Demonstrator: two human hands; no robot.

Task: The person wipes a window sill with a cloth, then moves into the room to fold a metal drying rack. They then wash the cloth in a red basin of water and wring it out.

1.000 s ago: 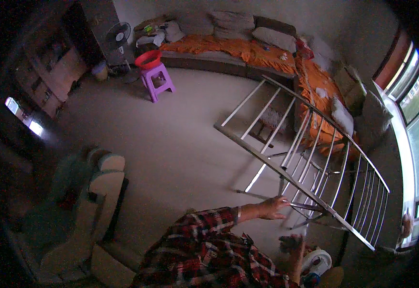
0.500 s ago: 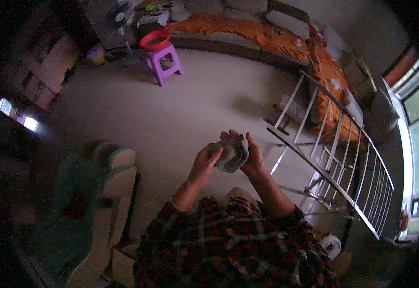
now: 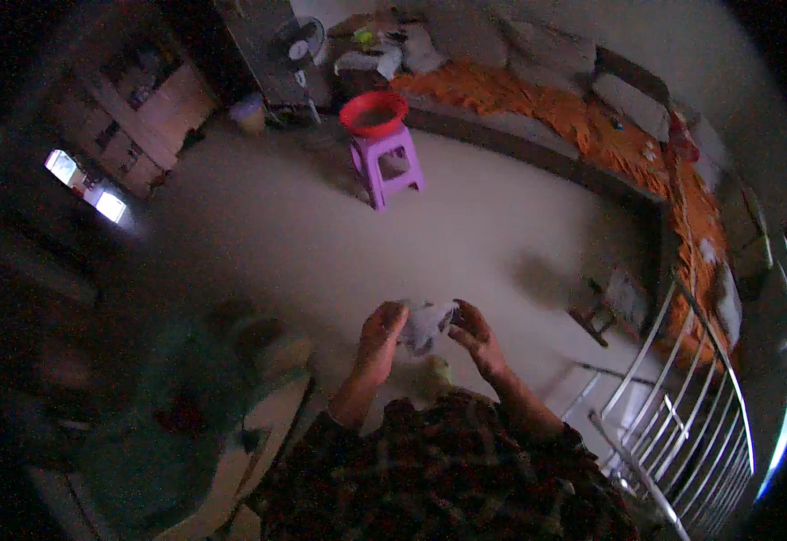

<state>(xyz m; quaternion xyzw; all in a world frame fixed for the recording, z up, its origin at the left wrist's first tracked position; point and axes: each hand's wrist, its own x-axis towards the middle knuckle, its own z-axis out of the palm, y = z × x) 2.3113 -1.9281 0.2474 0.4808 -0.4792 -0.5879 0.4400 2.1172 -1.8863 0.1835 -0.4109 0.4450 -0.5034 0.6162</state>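
Note:
A small crumpled grey-white cloth [image 3: 426, 326] hangs in front of my chest, between my two hands. Its exact kind is hard to make out in the dim light. My left hand [image 3: 379, 344] grips its left edge, thumb toward the cloth. On the other side my right hand [image 3: 478, 343] pinches the right edge between thumb and fingers. Beyond the hands a red basin [image 3: 374, 114] sits on a purple plastic stool [image 3: 387, 167].
A metal rack with bars [image 3: 682, 410] stands close on my right. Along the far wall runs a sofa with an orange cover [image 3: 556, 122]. A standing fan [image 3: 301, 54] is near its left end. At my left is a bulky seat under green fabric [image 3: 159, 415].
The view has turned, so the stool, sofa and rack sit further right and lower. The cloth, bunched before, is spread looser between my hands, which are further apart.

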